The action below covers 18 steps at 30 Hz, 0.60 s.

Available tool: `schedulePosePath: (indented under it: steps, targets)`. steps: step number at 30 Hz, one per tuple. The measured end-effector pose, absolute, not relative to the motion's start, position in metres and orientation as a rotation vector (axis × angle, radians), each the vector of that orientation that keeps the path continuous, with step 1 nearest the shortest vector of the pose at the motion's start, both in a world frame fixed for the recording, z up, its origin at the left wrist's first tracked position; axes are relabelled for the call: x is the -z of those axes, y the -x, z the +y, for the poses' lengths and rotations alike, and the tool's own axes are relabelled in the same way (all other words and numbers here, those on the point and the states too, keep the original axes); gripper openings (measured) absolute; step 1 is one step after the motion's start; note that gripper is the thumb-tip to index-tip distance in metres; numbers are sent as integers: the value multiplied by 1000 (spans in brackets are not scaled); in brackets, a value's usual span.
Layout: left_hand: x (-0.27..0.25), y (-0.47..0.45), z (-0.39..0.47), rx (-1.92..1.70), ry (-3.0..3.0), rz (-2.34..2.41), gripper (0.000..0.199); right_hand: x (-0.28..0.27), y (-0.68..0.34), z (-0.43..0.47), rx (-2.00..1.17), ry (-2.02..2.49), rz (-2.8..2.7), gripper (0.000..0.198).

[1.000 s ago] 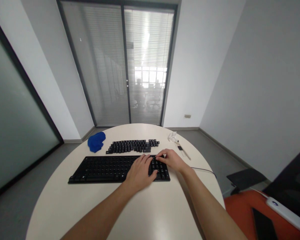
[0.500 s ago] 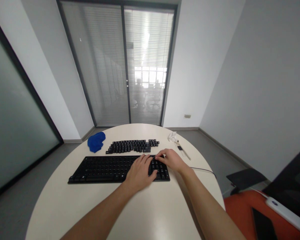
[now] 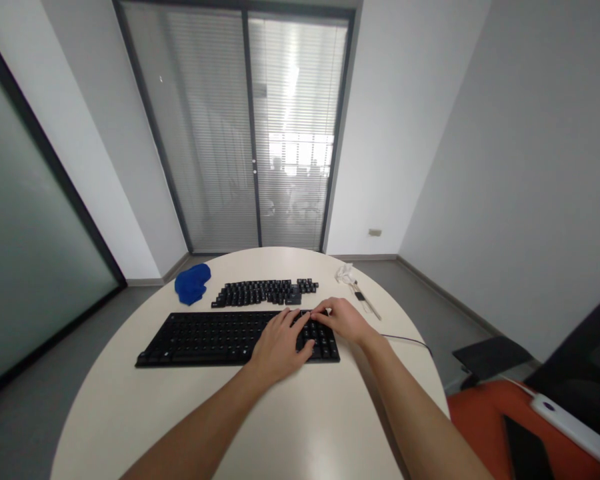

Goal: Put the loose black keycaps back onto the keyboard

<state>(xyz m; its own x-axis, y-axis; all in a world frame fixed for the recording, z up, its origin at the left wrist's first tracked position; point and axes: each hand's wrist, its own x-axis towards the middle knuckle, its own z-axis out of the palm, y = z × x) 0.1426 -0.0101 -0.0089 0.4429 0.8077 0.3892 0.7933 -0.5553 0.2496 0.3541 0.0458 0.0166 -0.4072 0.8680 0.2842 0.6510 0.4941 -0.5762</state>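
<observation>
A black keyboard [image 3: 205,339] lies on the round table, with many of its keycaps off. My left hand [image 3: 281,341] rests on the right part of the keyboard, fingers apart, its index fingertip close to the right hand's fingertips. My right hand [image 3: 344,320] is at the top of the number pad with thumb and index finger pinched together. Whatever is between those fingertips is too small to make out. Loose black keycaps [image 3: 255,292] stand in rows just behind the keyboard.
A blue cloth [image 3: 193,283] lies at the table's [image 3: 300,427] back left. At the back right are a crumpled white tissue [image 3: 345,272] and a thin brush-like tool [image 3: 367,301]. A cable [image 3: 405,339] runs off the right edge. An orange chair [image 3: 475,410] holds a dark phone [image 3: 527,447] and a white power strip [image 3: 570,423].
My left index finger has stretched a little toward the right hand's fingertips. The right hand has hardly moved and stays pinched. The keyboard and loose keycaps are where they were.
</observation>
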Motion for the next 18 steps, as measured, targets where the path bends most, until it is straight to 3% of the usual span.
schedulePosePath:
  steps: [11,18]
  targets:
    - [9,-143,-10,-723,-2650,1466,53,-14,-356,47,-562,1173,-2218,17]
    - [9,-143,-9,-739,-2654,1464,49,-3,-358,53,-665,1189,-2040,26]
